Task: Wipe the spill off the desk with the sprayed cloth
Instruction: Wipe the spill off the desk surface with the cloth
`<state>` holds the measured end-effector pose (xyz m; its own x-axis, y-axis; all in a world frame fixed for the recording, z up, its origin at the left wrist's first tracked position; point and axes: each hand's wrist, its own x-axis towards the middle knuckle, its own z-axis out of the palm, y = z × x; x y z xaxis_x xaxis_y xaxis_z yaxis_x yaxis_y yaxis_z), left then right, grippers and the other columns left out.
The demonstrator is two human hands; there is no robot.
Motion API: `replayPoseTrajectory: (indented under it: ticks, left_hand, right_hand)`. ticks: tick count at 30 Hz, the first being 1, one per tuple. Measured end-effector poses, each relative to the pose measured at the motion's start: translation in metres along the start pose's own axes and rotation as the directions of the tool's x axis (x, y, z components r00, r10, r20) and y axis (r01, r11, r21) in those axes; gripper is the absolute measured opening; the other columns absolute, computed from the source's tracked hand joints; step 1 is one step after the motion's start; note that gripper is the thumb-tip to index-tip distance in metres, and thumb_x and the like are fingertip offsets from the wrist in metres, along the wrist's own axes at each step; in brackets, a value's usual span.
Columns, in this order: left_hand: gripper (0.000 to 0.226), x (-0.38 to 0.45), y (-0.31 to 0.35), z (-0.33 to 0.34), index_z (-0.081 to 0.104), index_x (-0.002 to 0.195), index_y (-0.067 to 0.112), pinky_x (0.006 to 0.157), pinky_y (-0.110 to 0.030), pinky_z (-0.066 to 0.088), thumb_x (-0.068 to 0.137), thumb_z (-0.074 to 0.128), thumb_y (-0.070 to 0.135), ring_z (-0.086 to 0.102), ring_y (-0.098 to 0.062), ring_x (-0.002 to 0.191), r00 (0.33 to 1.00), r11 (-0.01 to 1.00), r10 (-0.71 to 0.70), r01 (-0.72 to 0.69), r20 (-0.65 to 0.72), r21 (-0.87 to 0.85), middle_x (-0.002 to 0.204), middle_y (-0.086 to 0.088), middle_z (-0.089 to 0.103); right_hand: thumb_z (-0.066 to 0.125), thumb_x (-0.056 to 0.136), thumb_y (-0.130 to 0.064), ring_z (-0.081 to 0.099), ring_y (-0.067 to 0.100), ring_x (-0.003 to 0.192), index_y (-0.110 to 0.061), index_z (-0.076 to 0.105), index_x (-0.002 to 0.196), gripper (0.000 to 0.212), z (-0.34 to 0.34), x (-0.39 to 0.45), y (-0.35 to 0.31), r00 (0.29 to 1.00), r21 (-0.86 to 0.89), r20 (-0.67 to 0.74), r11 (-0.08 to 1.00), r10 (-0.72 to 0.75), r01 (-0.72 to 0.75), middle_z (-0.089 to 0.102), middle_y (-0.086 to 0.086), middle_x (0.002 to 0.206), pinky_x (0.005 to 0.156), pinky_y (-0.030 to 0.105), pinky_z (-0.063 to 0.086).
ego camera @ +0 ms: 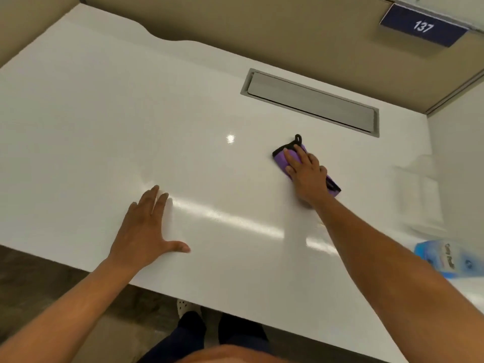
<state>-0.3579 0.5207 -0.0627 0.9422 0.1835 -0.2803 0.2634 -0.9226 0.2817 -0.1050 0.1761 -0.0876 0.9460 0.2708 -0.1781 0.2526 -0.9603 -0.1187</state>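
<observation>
A purple cloth [281, 159] with black trim and a black loop lies flat on the white desk [104, 127], right of centre. My right hand [306, 174] presses down on it with the palm and spread fingers, covering most of it. My left hand [149, 226] rests flat on the desk near the front edge, fingers apart, holding nothing. I cannot make out any spill on the glossy surface; only light reflections show.
A grey metal cable hatch [311, 103] is set into the desk behind the cloth. A blue spray bottle [445, 260] lies at the right edge. Beige partition walls enclose the back, with a blue sign reading 137 [423, 26]. The desk's front edge runs diagonally above my feet.
</observation>
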Motion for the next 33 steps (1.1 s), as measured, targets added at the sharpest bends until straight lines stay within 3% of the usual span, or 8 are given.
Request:
replayPoseTrajectory:
  ticks: [5,7,11,13,16,24,29,33]
  left_hand:
    - [0.125,0.014,0.017,0.005,0.019,0.172,0.038,0.134,-0.046,0.009,0.069,0.069,0.090,0.002,-0.022,0.169,0.918,0.915,0.381,-0.392,0.111,0.097,0.182,0.008,-0.005]
    - [0.126,0.020,0.037,0.010,0.015,0.172,0.043,0.135,-0.055,0.012,0.068,0.056,0.100,0.000,-0.023,0.170,0.878,0.870,0.458,-0.474,0.136,0.133,0.182,0.009,-0.009]
    - [0.143,0.029,0.071,0.025,0.004,0.172,0.045,0.131,-0.068,0.010,0.051,0.027,0.118,-0.008,-0.029,0.170,0.860,0.835,0.481,-0.509,0.172,0.208,0.183,0.006,-0.014]
    - [0.146,0.031,0.081,0.032,0.001,0.172,0.045,0.130,-0.071,0.008,0.048,0.025,0.119,-0.009,-0.031,0.169,0.852,0.820,0.493,-0.523,0.175,0.232,0.183,0.004,-0.014]
    - [0.144,0.029,0.084,0.045,0.017,0.173,0.039,0.125,-0.077,0.015,0.054,0.030,0.118,0.009,-0.037,0.169,0.836,0.796,0.533,-0.548,0.133,0.258,0.185,-0.003,0.007]
    - [0.129,0.004,0.074,0.073,0.023,0.172,0.036,0.126,-0.077,0.014,0.069,0.029,0.113,0.010,-0.036,0.169,0.869,0.840,0.489,-0.494,0.079,0.224,0.184,-0.004,0.011]
    - [0.131,0.005,0.071,0.078,0.011,0.173,0.041,0.130,-0.073,0.005,0.065,0.027,0.115,-0.004,-0.032,0.170,0.900,0.881,0.427,-0.435,0.085,0.187,0.184,0.000,-0.003]
    - [0.129,0.006,0.068,0.086,0.018,0.173,0.038,0.129,-0.076,0.013,0.068,0.028,0.113,0.005,-0.034,0.169,0.895,0.875,0.442,-0.446,0.063,0.187,0.184,-0.003,0.004]
  right_hand:
    - [0.035,0.110,-0.042,0.029,0.033,0.151,-0.039,0.031,0.161,0.051,0.013,-0.032,0.003,0.995,0.024,-0.052,0.997,0.080,-0.079,0.021,-0.004,0.173,0.111,0.053,0.034]
    - [0.037,0.110,-0.039,0.030,0.031,0.151,-0.039,0.034,0.159,0.050,0.024,-0.074,-0.016,0.997,0.046,-0.056,0.998,0.053,-0.051,0.024,-0.005,0.172,0.109,0.052,0.035]
    - [0.037,0.110,-0.035,0.022,0.028,0.157,-0.041,0.032,0.160,0.051,0.045,-0.183,-0.045,0.999,0.121,-0.018,0.992,-0.036,0.037,0.022,-0.008,0.173,0.119,0.054,0.030]
    - [0.040,0.110,-0.034,0.012,0.026,0.161,-0.042,0.028,0.161,0.053,0.051,-0.230,-0.045,0.999,0.126,0.041,0.992,-0.004,-0.001,0.016,-0.009,0.175,0.126,0.055,0.021]
    - [0.038,0.108,-0.035,0.013,0.025,0.161,-0.041,0.028,0.162,0.055,0.053,-0.261,-0.015,0.993,0.096,0.028,0.988,0.116,-0.118,0.016,-0.007,0.175,0.124,0.054,0.026]
    - [0.033,0.111,-0.039,0.028,0.034,0.152,-0.042,0.021,0.163,0.054,0.022,-0.121,0.065,0.885,0.125,-0.065,0.884,0.461,-0.451,0.015,-0.005,0.175,0.111,0.057,0.034]
    - [0.034,0.111,-0.038,0.026,0.036,0.152,-0.038,0.024,0.163,0.053,0.033,-0.097,0.001,0.970,0.057,-0.066,0.972,0.233,-0.230,0.015,-0.003,0.175,0.113,0.058,0.032]
    - [0.043,0.108,-0.034,0.025,0.033,0.155,-0.039,0.029,0.161,0.055,0.054,-0.165,-0.049,0.998,0.105,-0.049,0.994,0.033,-0.027,0.020,-0.006,0.174,0.115,0.061,0.033]
